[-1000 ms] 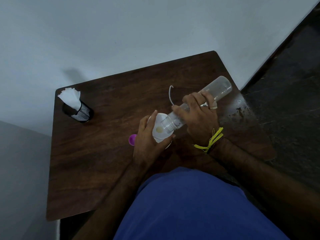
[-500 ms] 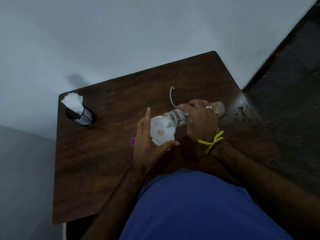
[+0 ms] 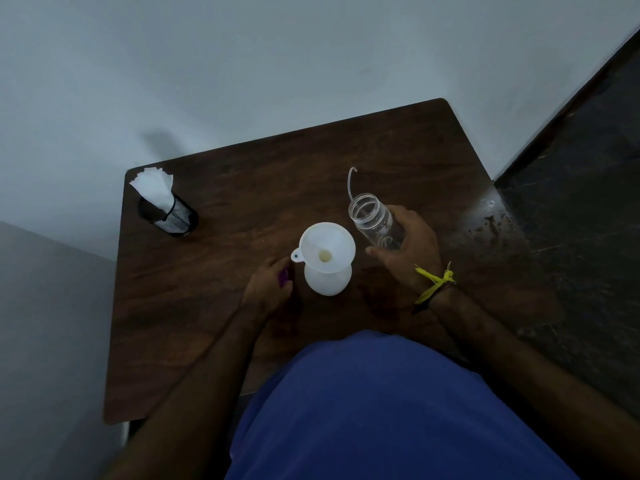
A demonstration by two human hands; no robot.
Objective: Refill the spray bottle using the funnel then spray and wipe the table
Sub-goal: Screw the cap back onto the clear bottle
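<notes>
- The right hand (image 3: pixel 407 249) grasped one clear bottle (image 3: pixel 375 221), fingers wrapped round its lower body; the bottle stood uncapped, mouth up, just right of the funnel (image 3: pixel 327 247).
- The left hand (image 3: pixel 268 289) lay just left of the funnel, fingers curled round a small purple object (image 3: pixel 284 276); most of that object was hidden under the hand, so what it was could not be told.
- One white funnel sat in the neck of one white spray bottle (image 3: pixel 328 280), which stood on the table (image 3: pixel 194 306); the funnel covered the bottle's top, and only its rounded body showed below.
- One thin curved tube (image 3: pixel 350 183) rose behind the clear bottle, beyond the funnel; its lower end was lost behind the bottle's rim.
- One black mesh holder (image 3: pixel 173 218) with white paper napkins (image 3: pixel 154 187) stood well left of the funnel, near the table's far left corner.
- One yellow band (image 3: pixel 434 284) circled the right wrist.
- Right of the funnel, the table's right edge looked scuffed and shiny.
- A blue garment (image 3: pixel 381 410) covered the table's near edge below the funnel.
- The scene was dim, so the liquid level in either bottle could not be made out.
</notes>
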